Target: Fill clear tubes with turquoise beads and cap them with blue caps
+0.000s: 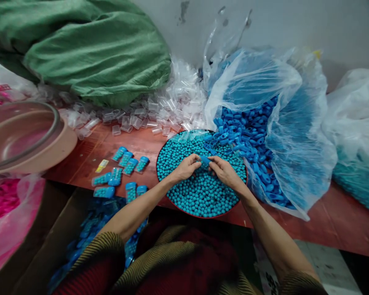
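Well, pinched a blue plastic cap (pixel 205 160) between narrowed fingertips of left hand (pixel 186 167) and right hand (pixel 225 170), above the round basin (pixel 203 216) of turquoise beads (pixel 203 198), its long axis running crosswise from hand to hand.

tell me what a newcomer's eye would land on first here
Probably the round tray of turquoise beads at the centre, with both hands meeting over it at a small blue piece. Next, perhaps the big green sack at upper left, then the blue caps spilling from a clear bag on the right.
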Tool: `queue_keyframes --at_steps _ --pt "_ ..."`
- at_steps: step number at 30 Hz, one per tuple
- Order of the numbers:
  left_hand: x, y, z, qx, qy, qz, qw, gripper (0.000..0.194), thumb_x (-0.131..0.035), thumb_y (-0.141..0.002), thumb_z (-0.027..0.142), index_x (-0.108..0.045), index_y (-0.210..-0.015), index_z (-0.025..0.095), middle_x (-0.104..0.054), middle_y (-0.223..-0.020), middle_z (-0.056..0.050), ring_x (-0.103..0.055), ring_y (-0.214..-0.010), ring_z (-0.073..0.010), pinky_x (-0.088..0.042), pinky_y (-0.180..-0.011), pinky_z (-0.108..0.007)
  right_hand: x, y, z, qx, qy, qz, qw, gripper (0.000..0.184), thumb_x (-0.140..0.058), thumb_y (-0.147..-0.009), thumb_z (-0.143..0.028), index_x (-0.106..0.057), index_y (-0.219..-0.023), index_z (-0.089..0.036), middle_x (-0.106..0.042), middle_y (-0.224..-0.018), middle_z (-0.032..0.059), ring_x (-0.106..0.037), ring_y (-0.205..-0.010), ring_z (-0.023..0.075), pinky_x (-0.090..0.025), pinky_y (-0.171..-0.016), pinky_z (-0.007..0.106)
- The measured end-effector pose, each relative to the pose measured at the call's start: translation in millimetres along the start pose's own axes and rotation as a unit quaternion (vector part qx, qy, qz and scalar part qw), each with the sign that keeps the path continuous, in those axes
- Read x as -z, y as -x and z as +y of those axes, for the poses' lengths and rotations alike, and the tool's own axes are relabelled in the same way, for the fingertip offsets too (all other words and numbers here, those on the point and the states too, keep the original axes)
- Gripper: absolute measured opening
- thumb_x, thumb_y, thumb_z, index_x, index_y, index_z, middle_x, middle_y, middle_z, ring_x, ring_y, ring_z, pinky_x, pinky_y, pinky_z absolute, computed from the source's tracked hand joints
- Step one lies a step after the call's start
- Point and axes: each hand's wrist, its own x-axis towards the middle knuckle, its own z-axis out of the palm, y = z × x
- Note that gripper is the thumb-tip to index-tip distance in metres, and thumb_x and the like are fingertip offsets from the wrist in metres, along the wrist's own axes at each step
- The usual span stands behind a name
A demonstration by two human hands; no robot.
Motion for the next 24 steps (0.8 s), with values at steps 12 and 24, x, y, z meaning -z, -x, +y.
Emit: queue_keyframes --at_steps 12,24 --pt "-4.6 12.8 7.2 0.0 0.106 0.013 0.994 0.04 -0.054 -0.081 0.031 -0.043 -0.117 0.016 -0.046 -0.069 0.005 -0.049 -0.05 -0.0076 -0.042 -0.04 -0.018 -7.4 13.6 -3.7 0.188 0.155 0.164 0.956 0.025 -0.049 -0.088 -0.025 -0.066 -0.106 -0.024 -0.07 -0.099 0.006 -0.063 -0.093 0.0207 -0.05 -0.086 0.039" --pt "-9.8 26.4 9.4 0.032 0.174 0.004 0.984 0.054 -0.062 -0.077 0.034 -0.046 -0.126 0.017 -0.051 -0.075 0.003 -0.048 -0.047 -0.0049 -0.036 -0.038 -0.016 -4.1 25.7 2.1 0.319 0.228 0.104 0.914 0.034 -0.041 -0.089 -0.013 -0.065 -0.111 -0.023 -0.07 -0.104 0.0073 -0.065 -0.098 0.0183 -0.054 -0.082 0.035"
